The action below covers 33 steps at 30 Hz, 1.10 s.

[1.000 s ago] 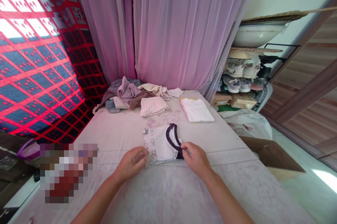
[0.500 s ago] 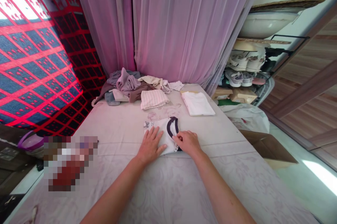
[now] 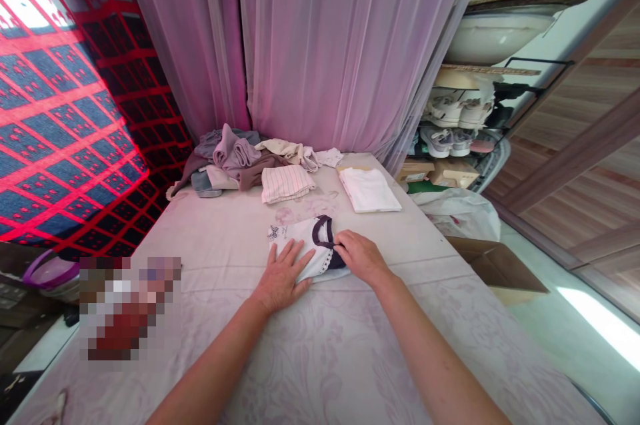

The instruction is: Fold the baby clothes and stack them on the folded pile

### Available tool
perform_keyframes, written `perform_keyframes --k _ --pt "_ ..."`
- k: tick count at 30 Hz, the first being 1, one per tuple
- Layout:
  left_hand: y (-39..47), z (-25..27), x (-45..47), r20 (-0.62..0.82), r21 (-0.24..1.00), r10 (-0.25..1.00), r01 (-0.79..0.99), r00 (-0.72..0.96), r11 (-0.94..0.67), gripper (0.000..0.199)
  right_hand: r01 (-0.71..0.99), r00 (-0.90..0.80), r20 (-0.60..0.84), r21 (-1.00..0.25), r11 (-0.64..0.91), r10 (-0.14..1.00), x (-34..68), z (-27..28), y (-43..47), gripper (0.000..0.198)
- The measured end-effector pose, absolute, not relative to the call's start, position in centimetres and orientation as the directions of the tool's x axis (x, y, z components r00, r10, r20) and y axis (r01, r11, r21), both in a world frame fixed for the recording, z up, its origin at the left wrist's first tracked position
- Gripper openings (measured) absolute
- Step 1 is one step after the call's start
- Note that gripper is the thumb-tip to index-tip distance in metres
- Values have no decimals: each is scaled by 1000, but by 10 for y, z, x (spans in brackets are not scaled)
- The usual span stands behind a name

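Observation:
A small white shirt (image 3: 301, 232) with a dark neckband, lace trim and a dark sleeve lies partly folded on the patterned bedsheet (image 3: 320, 358). On its white front my left hand (image 3: 284, 278) rests flat with the fingers spread. At the shirt's right side my right hand (image 3: 361, 255) pinches the dark fabric near the neckband, thumb and fingers together. Some of the dark sleeve shows below that grip; the fingertips hide the exact spot held. Beyond the shirt sits a folded striped pink cloth (image 3: 287, 185).
A folded white garment (image 3: 371, 190) lies farther right. Several crumpled clothes (image 3: 235, 152) are heaped at the back left, before a purple curtain (image 3: 320, 45). An open cardboard box (image 3: 495, 268) and a shoe rack (image 3: 450, 122) stand off the right edge. At left is a blurred-out patch.
My right hand has moved slightly up and right with the pinched dark fabric, and more of the dark sleeve shows. My left hand stays flat on the shirt. The view has shifted a little.

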<state>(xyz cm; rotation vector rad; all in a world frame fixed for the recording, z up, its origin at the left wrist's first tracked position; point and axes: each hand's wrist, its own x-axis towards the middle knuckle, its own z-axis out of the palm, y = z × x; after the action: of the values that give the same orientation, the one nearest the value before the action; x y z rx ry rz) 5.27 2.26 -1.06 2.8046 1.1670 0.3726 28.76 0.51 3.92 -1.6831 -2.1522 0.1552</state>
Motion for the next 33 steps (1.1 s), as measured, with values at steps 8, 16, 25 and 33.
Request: perform_keyframes --k 8,16,25,33 --pt "23 -15 53 193 135 702 690 685 -711 56 780 -117 283 -568 264 952 300 13 -18 28" --pt "23 -15 54 180 136 707 695 684 -706 55 806 -128 309 -521 280 942 285 6 -27 12" --pt "23 -14 58 171 105 721 715 672 -691 52 850 -191 398 -389 354 897 286 1 -26 16" --pt "17 -14 64 157 89 636 631 755 -771 62 899 -212 456 -255 355 865 287 -5 -31 28"
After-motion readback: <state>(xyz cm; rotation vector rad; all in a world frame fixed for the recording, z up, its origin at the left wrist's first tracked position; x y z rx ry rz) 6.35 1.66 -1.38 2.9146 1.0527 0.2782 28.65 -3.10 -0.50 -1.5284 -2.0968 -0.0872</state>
